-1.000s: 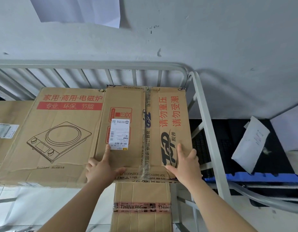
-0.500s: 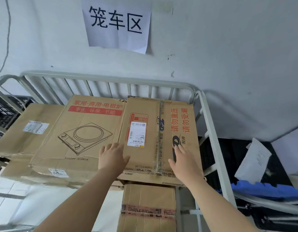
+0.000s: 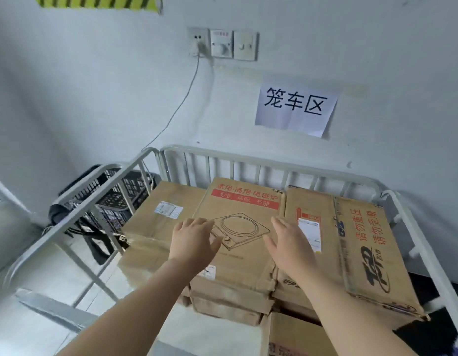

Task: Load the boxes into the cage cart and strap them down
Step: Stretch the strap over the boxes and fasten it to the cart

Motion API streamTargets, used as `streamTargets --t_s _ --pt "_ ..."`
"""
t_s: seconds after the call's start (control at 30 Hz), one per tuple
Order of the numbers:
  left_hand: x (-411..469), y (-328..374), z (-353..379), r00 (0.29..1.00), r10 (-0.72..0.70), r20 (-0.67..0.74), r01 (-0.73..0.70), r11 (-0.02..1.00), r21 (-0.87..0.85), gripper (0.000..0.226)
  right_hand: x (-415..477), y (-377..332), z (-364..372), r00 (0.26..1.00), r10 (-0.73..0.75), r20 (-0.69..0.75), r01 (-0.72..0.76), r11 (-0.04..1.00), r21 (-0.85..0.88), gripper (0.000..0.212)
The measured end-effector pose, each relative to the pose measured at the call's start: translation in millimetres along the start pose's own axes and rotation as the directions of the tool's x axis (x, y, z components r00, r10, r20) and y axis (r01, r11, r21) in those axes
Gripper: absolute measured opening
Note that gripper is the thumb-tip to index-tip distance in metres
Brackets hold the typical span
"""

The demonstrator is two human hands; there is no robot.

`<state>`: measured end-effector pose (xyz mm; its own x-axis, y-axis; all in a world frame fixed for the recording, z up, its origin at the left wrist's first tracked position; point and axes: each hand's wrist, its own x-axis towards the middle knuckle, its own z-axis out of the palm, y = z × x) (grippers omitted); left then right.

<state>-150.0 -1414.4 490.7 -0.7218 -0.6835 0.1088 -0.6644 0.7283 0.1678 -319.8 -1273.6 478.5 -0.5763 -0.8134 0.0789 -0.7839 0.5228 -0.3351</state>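
Three cardboard boxes lie side by side on top of the stack inside the grey metal cage cart (image 3: 271, 160). The middle box (image 3: 248, 204) shows a cooktop drawing and a red band. To its right sits a taped box (image 3: 361, 242) with red lettering, to its left a plain box (image 3: 156, 217) with a white label. My left hand (image 3: 194, 240) hovers open over the middle box's near left part. My right hand (image 3: 289, 240) is open too, fingers spread, over the seam between the middle and right boxes. Neither hand grips anything.
Black plastic crates (image 3: 112, 196) stand outside the cart's left rail (image 3: 76, 222). On the wall hang a paper sign (image 3: 294, 106) and a socket panel (image 3: 222, 43) with a cable running down. Another taped box (image 3: 294, 335) sits lower at the cart's front.
Both hands have come off the right taped box and shifted left over the cooktop box. The view has swung up and to the left, showing the left rail and crates.
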Motion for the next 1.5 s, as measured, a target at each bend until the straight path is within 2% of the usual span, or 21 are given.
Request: streamTargets --t_s 0.37,0.57,0.7,0.8,0.93,1.03,1.17,1.3,1.4,1.5 --pt "-39 -192 -65 0.97 -0.229 -0.082 0.234 0.971 0.044 0.041 45 -181 44 0.971 -0.233 0.052 0.231 0.972 0.041 0.044" --pt "-49 -274 -69 0.904 -0.415 -0.101 0.42 0.907 0.036 0.032 90 -264 85 0.901 -0.408 0.147 0.394 0.912 0.116 0.05" --pt "-51 -341 -68 0.859 -0.505 -0.09 0.51 0.859 0.05 0.03 115 -317 116 0.866 -0.46 0.193 0.443 0.887 0.127 0.049" --pt "-40 -396 -66 0.821 -0.567 -0.062 0.569 0.821 0.034 0.037 138 -355 140 0.858 -0.465 0.22 0.446 0.885 0.132 0.05" --pt "-12 -472 -59 0.822 -0.57 -0.004 0.569 0.819 0.069 0.04 166 -407 177 0.859 -0.452 0.24 0.432 0.892 0.135 0.052" --pt "13 -520 -46 0.831 -0.549 0.092 0.542 0.835 0.09 0.04 188 -447 206 0.869 -0.422 0.257 0.402 0.907 0.13 0.049" --pt "46 -569 -17 0.831 -0.513 0.215 0.518 0.854 0.039 0.043 214 -490 242 0.862 -0.409 0.3 0.395 0.912 0.107 0.043" --pt "76 -597 15 0.835 -0.45 0.316 0.478 0.878 -0.013 0.049 239 -511 277 0.855 -0.395 0.336 0.383 0.918 0.104 0.031" --pt "92 -607 38 0.823 -0.419 0.384 0.487 0.868 -0.098 0.057 254 -513 303 0.84 -0.392 0.375 0.386 0.918 0.094 0.034" --pt "101 -617 54 0.808 -0.403 0.429 0.51 0.844 -0.168 0.075 262 -510 321 0.813 -0.415 0.408 0.413 0.906 0.098 0.036"
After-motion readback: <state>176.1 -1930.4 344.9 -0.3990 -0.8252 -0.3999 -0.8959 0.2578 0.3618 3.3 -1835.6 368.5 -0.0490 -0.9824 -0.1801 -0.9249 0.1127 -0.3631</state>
